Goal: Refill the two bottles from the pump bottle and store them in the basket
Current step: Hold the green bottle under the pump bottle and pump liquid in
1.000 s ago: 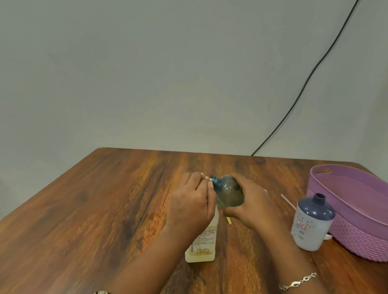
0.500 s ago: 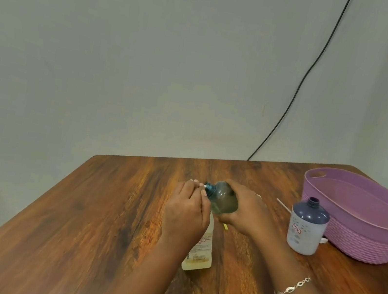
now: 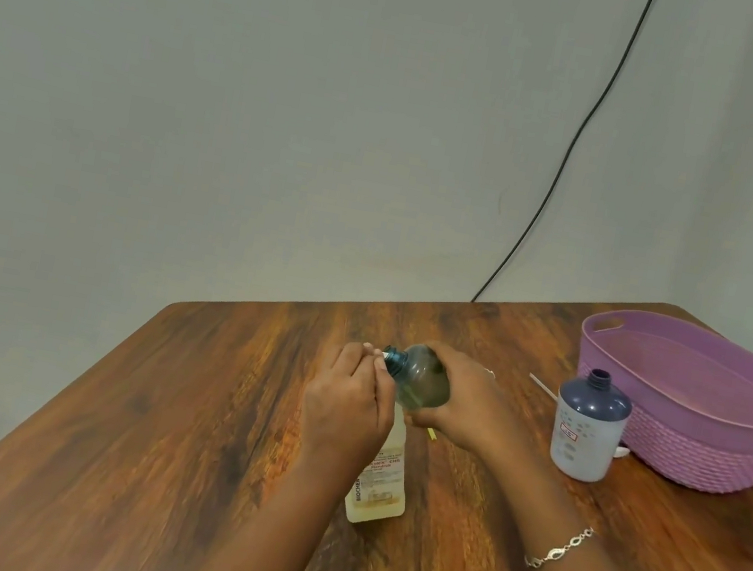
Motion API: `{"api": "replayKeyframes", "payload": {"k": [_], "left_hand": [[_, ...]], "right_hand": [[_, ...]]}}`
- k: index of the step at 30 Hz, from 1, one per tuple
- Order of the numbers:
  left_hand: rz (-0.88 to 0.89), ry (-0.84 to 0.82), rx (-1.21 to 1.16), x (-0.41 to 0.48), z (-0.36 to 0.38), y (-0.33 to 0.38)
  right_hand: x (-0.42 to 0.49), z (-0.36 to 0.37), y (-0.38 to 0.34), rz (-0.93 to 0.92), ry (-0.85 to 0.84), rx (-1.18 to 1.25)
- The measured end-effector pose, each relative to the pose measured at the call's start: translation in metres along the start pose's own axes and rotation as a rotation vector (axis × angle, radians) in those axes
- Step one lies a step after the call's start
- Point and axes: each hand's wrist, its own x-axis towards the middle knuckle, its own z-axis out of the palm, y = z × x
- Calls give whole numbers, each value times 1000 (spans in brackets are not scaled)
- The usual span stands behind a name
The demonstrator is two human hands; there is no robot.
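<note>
The right hand (image 3: 468, 410) fingers are curled around a small clear bottle (image 3: 421, 380), tilted over the pump bottle (image 3: 378, 485); the left hand (image 3: 346, 410) fingers clamp its top.

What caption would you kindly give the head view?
Right hand holds a tilted bottle at the pump bottle under the left hand.

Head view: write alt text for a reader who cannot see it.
A right hand holds a small teal bottle tilted sideways, its mouth at the white nozzle of a pump bottle whose top the left hand grips. On the wooden table to the right, an uncapped blue-topped bottle stands beside a purple basket.
</note>
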Motion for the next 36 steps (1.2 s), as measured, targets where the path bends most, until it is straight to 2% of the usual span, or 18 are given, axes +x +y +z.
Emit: {"api": "replayKeyframes", "payload": {"k": [5, 11, 19, 27, 36], "left_hand": [[-19, 20, -31, 8, -3, 3], [49, -14, -3, -6, 1, -4], [51, -21, 28, 4, -7, 2], [59, -18, 18, -9, -1, -3], [45, 54, 2, 0, -3, -1]], "right_hand": [[5, -6, -1, -19, 20, -9], [1, 0, 4, -5, -34, -59], [6, -5, -1, -37, 26, -30], [3, 0, 3, -14, -26, -84], [6, -4, 1, -39, -23, -49]]}}
